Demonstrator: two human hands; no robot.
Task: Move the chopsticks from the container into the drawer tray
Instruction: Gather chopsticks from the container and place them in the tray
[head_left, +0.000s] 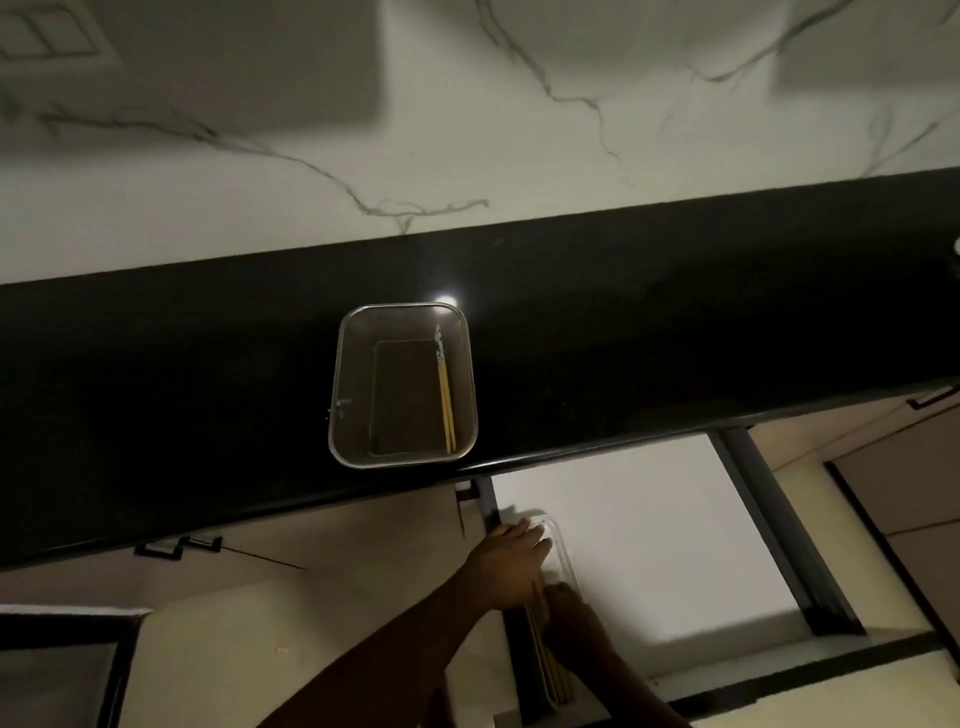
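Note:
A steel container (345, 395) stands on the black counter near its front edge, with a pair of yellow chopsticks (445, 400) lying along its right side. Below it a drawer is pulled out, and a clear narrow tray (563, 558) lies along the drawer's left side. More chopsticks (555, 673) lie lengthwise in the tray's near part. My left hand (511, 564) rests flat on the tray's far end, fingers spread. My right hand (571, 610) is just behind it, its fingers closed on the upper ends of the tray's chopsticks.
The open drawer (639, 540) has a white floor and a grey rail (769, 525) on its right. The black counter (675, 322) runs across the view below a marble wall. Cabinet fronts with dark handles (176, 546) lie to the left and right.

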